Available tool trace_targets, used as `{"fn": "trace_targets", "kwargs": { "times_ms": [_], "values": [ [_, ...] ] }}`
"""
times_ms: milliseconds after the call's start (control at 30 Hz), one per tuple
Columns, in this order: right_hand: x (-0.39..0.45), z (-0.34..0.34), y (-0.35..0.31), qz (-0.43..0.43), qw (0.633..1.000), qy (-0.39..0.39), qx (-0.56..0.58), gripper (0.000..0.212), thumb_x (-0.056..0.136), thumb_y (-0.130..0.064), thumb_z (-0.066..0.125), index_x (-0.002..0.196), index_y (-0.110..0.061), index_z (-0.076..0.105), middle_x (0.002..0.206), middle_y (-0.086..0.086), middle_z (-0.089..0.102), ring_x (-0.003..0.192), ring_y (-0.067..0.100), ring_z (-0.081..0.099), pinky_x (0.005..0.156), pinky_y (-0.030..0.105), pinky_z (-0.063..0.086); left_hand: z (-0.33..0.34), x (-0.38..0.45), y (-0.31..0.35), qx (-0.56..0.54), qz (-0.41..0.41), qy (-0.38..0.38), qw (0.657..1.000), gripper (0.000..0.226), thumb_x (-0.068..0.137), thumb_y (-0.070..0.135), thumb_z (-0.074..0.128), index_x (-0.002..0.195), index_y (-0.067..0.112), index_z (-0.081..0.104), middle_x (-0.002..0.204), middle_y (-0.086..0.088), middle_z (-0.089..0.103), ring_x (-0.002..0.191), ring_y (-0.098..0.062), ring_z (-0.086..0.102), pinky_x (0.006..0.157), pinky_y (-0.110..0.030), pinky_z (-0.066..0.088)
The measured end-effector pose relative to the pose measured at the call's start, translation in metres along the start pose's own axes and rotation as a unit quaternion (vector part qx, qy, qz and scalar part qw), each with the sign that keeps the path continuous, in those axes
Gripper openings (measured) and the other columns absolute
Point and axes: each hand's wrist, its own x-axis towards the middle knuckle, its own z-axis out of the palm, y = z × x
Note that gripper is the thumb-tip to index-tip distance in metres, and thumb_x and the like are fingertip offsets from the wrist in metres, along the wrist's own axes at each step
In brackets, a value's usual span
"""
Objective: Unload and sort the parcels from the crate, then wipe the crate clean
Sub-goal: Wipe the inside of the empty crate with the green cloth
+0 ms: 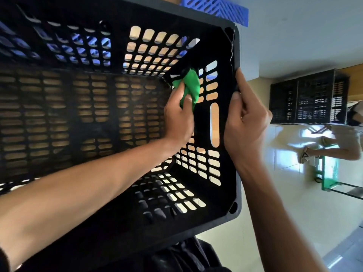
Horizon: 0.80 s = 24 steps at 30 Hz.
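While dark clothing (188, 258) fills the nearest edge of the view, two bare forearms reach forward into and beside a black slotted crate (225, 118) tipped on its side with its opening facing the person. Inside it, the left hand (177, 116) has its fingers (181, 93) curled round a bunched green cloth (191, 85), pressing it against the crate's end wall near the far inner corner, just above a long handle slot. Just to the right of that hand, the right hand (246, 126) grips the crate's rim, thumb on the inner face and fingers (240, 79) wrapped over the edge. No parcel shows inside the crate; through the slots a light wooden surface shows behind it. Beyond the right hand lies a glossy pale tiled floor (284, 193) with bright reflections. Farther off stand stacked black crates (308, 97), a green-framed trolley (330, 171), and another person's legs (330, 150). Past the crate's top edge a blue lattice crate (214, 6) shows.
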Motion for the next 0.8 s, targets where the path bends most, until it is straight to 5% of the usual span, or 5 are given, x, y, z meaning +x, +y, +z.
{"fn": "trace_targets", "kwargs": {
  "times_ms": [200,300,400,533,800],
  "values": [
    [0.001,-0.002,-0.006,-0.012,1.000,-0.001,-0.011,0.044,0.099,0.000,0.046,0.142,-0.004,0.057,0.086,0.012,0.070,0.058,0.004,0.041,0.056,0.020,0.035,-0.009,-0.018,-0.009,0.082,0.140,-0.069,0.984,0.043,0.105,0.000,0.045,0.148,0.003,0.047,0.143,-0.012,0.053,0.134,-0.009,0.049,0.117,-0.036,0.040],
    [0.000,-0.002,-0.003,-0.009,1.000,-0.003,-0.010,0.045,0.099,0.000,0.046,0.143,-0.006,0.056,0.081,0.005,0.066,0.057,0.000,0.039,0.059,0.014,0.031,-0.014,-0.012,-0.032,0.112,0.089,-0.095,0.985,0.033,0.104,-0.002,0.041,0.132,0.002,0.058,0.133,0.001,0.055,0.127,0.003,0.049,0.114,-0.028,0.042],
    [0.000,-0.002,-0.004,-0.009,1.000,0.001,-0.014,0.045,0.099,0.000,0.046,0.143,-0.006,0.057,0.076,0.005,0.062,0.057,0.000,0.037,0.060,0.013,0.030,-0.021,-0.004,-0.050,0.144,0.031,-0.072,0.986,0.023,0.104,-0.001,0.040,0.105,0.008,0.062,0.097,0.013,0.059,0.087,0.010,0.057,0.080,-0.009,0.044],
    [0.001,-0.001,-0.002,-0.009,1.000,0.005,-0.015,0.045,0.099,-0.001,0.046,0.142,-0.007,0.057,0.074,0.002,0.058,0.058,0.000,0.036,0.062,0.015,0.031,-0.027,0.004,-0.062,0.151,-0.053,-0.065,0.985,0.024,0.104,-0.002,0.043,0.092,0.014,0.056,0.074,0.015,0.050,0.055,0.001,0.049,0.050,-0.015,0.039],
    [0.001,0.000,-0.003,-0.012,1.000,0.005,-0.020,0.045,0.098,-0.002,0.046,0.141,-0.006,0.057,0.077,0.007,0.066,0.055,-0.001,0.037,0.060,0.015,0.031,-0.034,-0.013,-0.035,0.199,-0.093,-0.091,0.971,0.036,0.104,-0.003,0.035,0.094,0.021,0.060,0.071,0.014,0.045,0.053,0.005,0.043,0.058,-0.013,0.038]
  ]
}}
